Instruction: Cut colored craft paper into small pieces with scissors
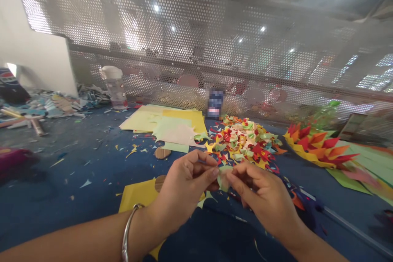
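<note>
Between my two hands is a small pale green paper piece [225, 178], curved in shape. My left hand [187, 184], with a silver bangle at the wrist, pinches its left side between thumb and fingers. On its right side the thumb and fingers of my right hand [260, 190] close in a pinch. Behind and partly under my left hand lie yellow paper [135, 196] and a brown wood-grain disc [160, 183]. Pale green paper scraps [207, 200] show below the held piece. Just beyond my hands is a heap of small cut paper pieces [245, 139] in red, yellow, cream and green.
Stacked paper sheets [138, 118] lie behind another disc [162, 153]. A lidded cup [114, 88] stands by the perforated metal screen [172, 45]. At right are a red-orange-yellow paper piece [319, 147] and a dark blue glue gun [310, 204] with a clear stick. Scraps litter the blue table.
</note>
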